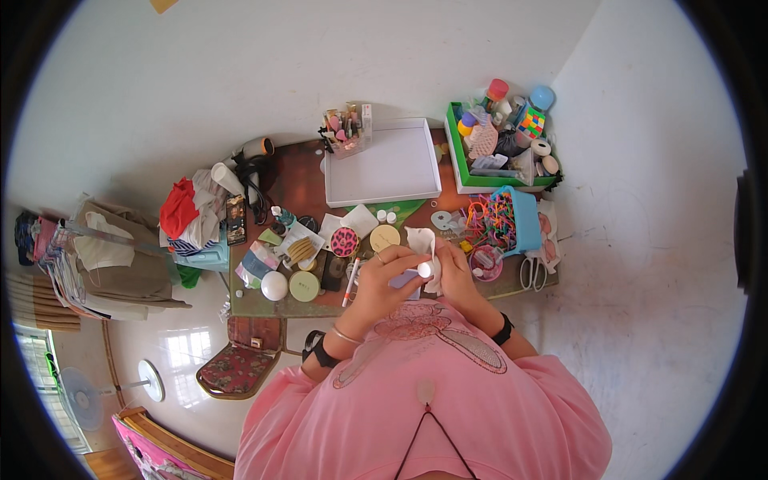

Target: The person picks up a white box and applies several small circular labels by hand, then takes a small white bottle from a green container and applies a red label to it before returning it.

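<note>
Close before my chest, my left hand (389, 277) grips a small white bottle or jar (425, 270) between thumb and fingers. My right hand (457, 271) holds a crumpled white tissue or cloth (422, 239) against its far side. Part of the tissue sticks up above my fingers, and some of it hangs below. Two more small white-capped containers (386, 216) stand just beyond on the table. Left of my left hand lie a white and orange pen (351, 282), a round pale green container (304, 286) and a pink leopard-print round case (344, 242).
A shallow white box lid (384, 162) lies at the back, with a clear makeup holder (348, 135) at its corner. A green box (459, 162) of toiletries stands right of it. Nearer are a blue basket (526, 219) of hair ties and white scissors (533, 273).
</note>
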A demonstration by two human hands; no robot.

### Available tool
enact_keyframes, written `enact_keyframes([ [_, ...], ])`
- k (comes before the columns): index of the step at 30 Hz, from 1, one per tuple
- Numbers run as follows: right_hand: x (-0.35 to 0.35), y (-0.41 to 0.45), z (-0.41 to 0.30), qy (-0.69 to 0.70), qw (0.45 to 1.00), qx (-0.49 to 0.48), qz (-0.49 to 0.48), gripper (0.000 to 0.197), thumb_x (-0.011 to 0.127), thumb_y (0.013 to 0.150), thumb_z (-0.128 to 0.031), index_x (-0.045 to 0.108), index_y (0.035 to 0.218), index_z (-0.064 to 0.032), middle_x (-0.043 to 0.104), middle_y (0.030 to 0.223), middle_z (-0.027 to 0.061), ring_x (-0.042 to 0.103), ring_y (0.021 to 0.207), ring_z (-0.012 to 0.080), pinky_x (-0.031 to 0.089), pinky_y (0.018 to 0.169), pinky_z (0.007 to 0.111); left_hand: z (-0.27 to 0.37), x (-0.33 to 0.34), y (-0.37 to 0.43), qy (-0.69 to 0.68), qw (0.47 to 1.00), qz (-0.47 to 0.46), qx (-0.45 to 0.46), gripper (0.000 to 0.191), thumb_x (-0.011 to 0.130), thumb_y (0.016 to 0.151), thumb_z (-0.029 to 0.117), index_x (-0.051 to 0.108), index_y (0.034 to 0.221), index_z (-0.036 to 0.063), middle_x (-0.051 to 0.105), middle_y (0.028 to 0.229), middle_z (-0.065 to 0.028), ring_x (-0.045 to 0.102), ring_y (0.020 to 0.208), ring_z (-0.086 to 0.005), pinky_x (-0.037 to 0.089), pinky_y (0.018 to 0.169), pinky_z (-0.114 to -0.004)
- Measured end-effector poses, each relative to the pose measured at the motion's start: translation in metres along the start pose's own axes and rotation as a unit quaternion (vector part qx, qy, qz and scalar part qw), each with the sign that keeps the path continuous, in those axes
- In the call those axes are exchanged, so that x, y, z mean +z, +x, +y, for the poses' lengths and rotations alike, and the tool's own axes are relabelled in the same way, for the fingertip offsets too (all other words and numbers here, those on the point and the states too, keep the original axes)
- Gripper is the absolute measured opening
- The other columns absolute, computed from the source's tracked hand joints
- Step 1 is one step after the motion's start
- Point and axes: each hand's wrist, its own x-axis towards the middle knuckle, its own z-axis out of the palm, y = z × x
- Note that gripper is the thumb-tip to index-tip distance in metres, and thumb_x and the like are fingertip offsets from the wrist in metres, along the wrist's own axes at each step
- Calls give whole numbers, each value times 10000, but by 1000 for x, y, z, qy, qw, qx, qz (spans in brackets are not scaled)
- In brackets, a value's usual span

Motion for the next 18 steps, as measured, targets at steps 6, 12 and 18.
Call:
enact_keyframes([
  [6,-6,1,0,-289,937,-186,60,276,446,964,-217,608,1018,0,616,736,98,593,616,163,451,561,297,-12,15,-9,-42,996,50,-63,278,719,709,5,652,975,56,619,932,-68,621,813,-178,513,698,-286],
  [12,-2,-1,-19,-473,840,-264,-24,184,537,893,-155,617,1004,-33,609,742,152,594,637,311,458,558,356,-37,17,-12,-382,877,74,-281,244,611,870,59,522,1088,-5,605,1026,-80,592,951,-135,517,794,-283],
  [18,3,5,-30,-392,805,-442,63,250,530,902,-238,595,1068,-63,621,728,80,611,625,271,456,527,379,-41,16,-11,-278,913,-10,-298,349,616,837,5,444,1140,17,597,1057,-76,581,961,-119,492,837,-264],
])
